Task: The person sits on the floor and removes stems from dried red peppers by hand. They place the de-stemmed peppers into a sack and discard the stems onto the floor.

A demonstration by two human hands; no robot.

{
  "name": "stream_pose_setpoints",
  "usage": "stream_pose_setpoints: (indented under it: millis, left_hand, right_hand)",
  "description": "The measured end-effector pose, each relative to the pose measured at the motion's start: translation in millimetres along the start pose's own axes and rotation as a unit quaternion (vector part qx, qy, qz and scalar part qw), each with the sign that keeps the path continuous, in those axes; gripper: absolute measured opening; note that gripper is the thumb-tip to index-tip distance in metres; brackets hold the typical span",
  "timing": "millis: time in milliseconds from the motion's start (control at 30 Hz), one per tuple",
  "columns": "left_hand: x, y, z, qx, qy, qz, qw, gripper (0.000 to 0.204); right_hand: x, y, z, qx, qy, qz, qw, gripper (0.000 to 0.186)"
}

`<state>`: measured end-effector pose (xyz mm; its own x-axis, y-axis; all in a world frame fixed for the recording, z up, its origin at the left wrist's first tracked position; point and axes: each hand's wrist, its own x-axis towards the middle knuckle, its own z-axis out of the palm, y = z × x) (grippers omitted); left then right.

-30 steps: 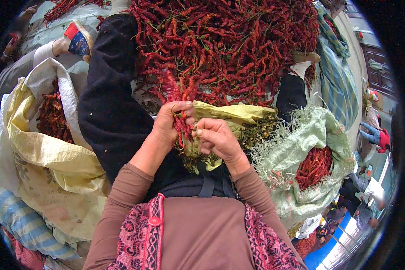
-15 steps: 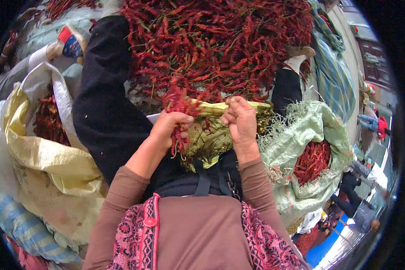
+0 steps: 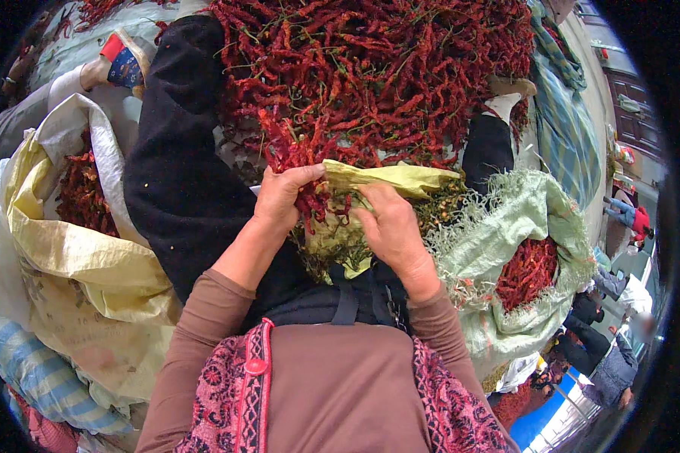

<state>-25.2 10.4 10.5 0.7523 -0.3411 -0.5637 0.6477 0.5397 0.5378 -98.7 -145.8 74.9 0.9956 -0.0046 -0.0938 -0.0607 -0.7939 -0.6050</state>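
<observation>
My left hand [image 3: 278,198] is closed around a bunch of dried red chilies [image 3: 291,147]; their tips stick out above and below the fist. Close by on the right, my right hand [image 3: 395,230] has its thumb and forefinger apart, with nothing visible between them. The other fingertips are partly hidden. Beneath both hands a yellow cloth or sack [image 3: 400,175] lies over my lap, strewn with stems and dry plant scraps [image 3: 329,245]. Beyond it, between my legs, spreads a large heap of red chilies [image 3: 378,75].
At left stands an open white-and-yellow sack [image 3: 91,257] with chilies inside. A frayed pale green sack [image 3: 499,204] on the right also holds red chilies [image 3: 527,273]. Blue striped sheeting [image 3: 567,128] borders the heap. Another person's foot [image 3: 125,64] shows at upper left; people [image 3: 616,370] are at far right.
My right hand has moved down and slightly left, its closed fingers now loosened. My left hand has shifted slightly up and left with the bunch, which now looks more spread out.
</observation>
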Motion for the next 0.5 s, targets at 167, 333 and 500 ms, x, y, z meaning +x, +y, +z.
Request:
stream_pose_setpoints:
  millis: [167, 333, 500]
  left_hand:
    - [-1, -1, -2, 0.014, 0.036, 0.018, 0.999, 0.018]
    - [-8, 4, 7, 0.023, 0.01, 0.048, 0.999, 0.019]
    - [-5, 0, -2, 0.069, -0.022, 0.03, 0.997, 0.026]
  right_hand:
    - [17, -37, 25, 0.215, 0.062, 0.101, 0.969, 0.017]
    - [22, -2, 31, 0.286, 0.057, 0.211, 0.933, 0.012]
    - [24, 5, 33, 0.323, 0.024, 0.247, 0.913, 0.014]
